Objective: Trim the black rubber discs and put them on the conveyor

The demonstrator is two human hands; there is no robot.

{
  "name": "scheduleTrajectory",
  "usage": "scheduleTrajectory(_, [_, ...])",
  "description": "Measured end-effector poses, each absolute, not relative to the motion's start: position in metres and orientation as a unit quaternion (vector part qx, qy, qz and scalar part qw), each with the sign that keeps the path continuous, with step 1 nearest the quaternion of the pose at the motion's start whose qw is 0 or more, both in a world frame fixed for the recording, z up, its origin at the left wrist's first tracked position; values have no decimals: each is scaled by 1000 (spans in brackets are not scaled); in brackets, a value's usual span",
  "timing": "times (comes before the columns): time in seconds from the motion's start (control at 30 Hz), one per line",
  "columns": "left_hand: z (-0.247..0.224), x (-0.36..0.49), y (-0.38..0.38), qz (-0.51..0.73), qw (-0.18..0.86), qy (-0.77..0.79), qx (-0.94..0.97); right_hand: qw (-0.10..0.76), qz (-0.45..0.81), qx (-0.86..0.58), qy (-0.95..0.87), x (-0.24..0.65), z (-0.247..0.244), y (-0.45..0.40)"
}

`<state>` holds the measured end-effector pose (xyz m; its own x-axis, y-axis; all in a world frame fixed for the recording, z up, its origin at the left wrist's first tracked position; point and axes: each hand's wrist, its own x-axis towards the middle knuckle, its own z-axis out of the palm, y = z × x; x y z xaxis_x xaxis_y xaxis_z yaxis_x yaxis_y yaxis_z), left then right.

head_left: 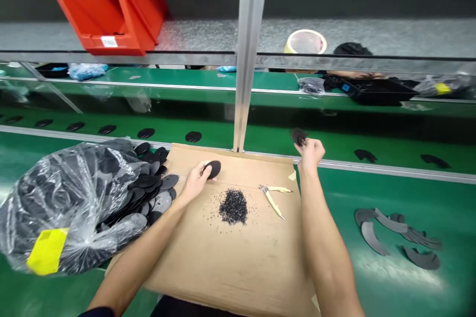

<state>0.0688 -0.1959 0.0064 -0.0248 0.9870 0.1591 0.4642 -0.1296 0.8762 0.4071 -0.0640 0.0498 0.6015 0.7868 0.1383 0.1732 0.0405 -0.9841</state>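
Note:
My left hand (195,181) grips a round black disc (213,170) over the left part of the cardboard sheet (223,267). Held out beyond the sheet's far right corner, my right hand (311,152) pinches a dark, rounded flat piece (298,136) above the green belt; its exact shape is blurred. Between my arms lies a heap of small black bits (234,206) on the cardboard. Just right of that heap, a pair of nippers (273,198) with pale yellow handles rests with its handles spread.
A clear plastic bag (70,193) spills black discs (148,183) at left. Several curved black pieces (375,237) lie on the green table at right. More discs (146,132) line the belt. A metal post (249,59) rises ahead; a red bin (115,10) and tape roll (307,41) sit on the shelf.

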Motion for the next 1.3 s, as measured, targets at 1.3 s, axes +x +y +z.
scheduleTrajectory(1.3, [96, 81, -180, 717, 311, 315, 539, 465, 425, -411, -659, 276, 104, -188])
